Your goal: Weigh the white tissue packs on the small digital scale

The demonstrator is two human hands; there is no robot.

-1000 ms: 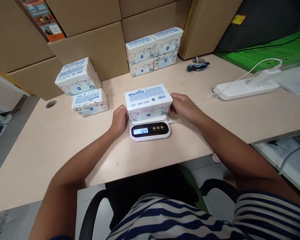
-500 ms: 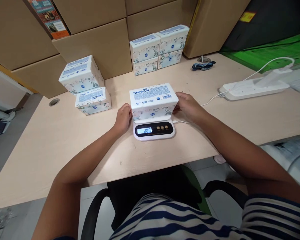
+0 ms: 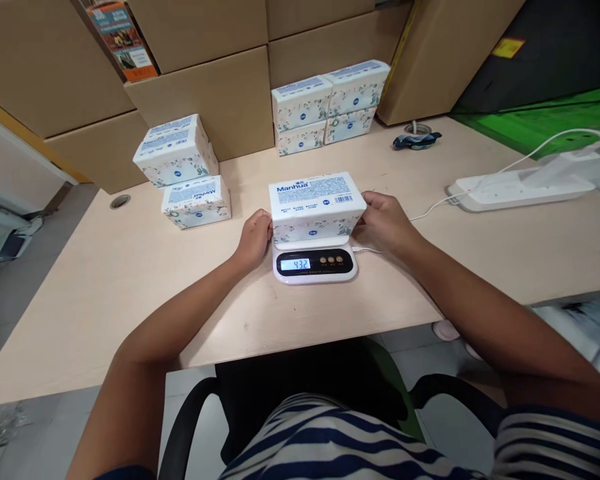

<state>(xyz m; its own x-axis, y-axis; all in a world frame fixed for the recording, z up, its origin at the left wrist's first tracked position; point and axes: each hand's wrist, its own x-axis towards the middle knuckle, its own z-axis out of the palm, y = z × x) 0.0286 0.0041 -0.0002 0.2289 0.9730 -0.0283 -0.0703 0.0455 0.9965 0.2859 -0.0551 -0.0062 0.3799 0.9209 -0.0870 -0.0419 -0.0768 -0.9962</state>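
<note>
A white, flower-printed tissue pack (image 3: 317,208) marked "Manhua" sits across the top of a white digital scale (image 3: 315,275). The lit display (image 3: 295,265) reads about 43.2. My left hand (image 3: 256,237) is closed at the pack's left end, fingers curled against it. At the right end my right hand (image 3: 384,219) grips the pack, its fingertips partly hidden behind the wrapper. The scale's weighing plate is mostly covered by the pack.
Stacked tissue packs stand at the left (image 3: 177,167) and more tissue packs (image 3: 327,110) at the back, before cardboard boxes (image 3: 200,100). A white power strip (image 3: 523,189) and a dark blue cloth-like item (image 3: 416,141) lie to the right. A thin cable reaches the scale.
The scale's reading has gone from about 20.0 to 43.2. The whole view has shifted slightly; both hands stay at the pack's ends.
</note>
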